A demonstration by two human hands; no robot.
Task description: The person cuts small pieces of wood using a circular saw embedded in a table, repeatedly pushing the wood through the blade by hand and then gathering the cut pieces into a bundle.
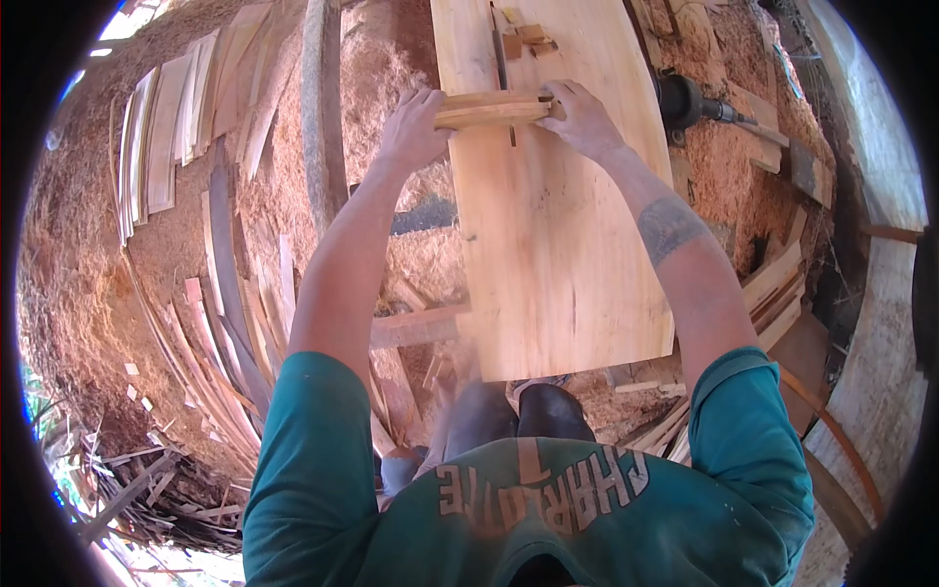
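Observation:
Across a wide pale wooden board [567, 245] lies a short bundle of light wooden strips [489, 110], seemingly two or more side by side. My left hand [415, 129] closes round its left end, partly past the board's left edge. The right end is gripped by my right hand [581, 119], thumb toward me. A narrow dark slot [500, 49] runs lengthwise in the board and passes under the strips. Whether a blade stands in it I cannot make out. Just beyond the strips sit several small wood offcuts [534, 37].
A dark round motor-like part with a shaft [685, 102] juts out at the board's right edge. Long thin boards [166, 127] lie on the sawdust-covered ground at left. A timber beam [324, 117] runs alongside, and more scrap strips [778, 284] lie at right.

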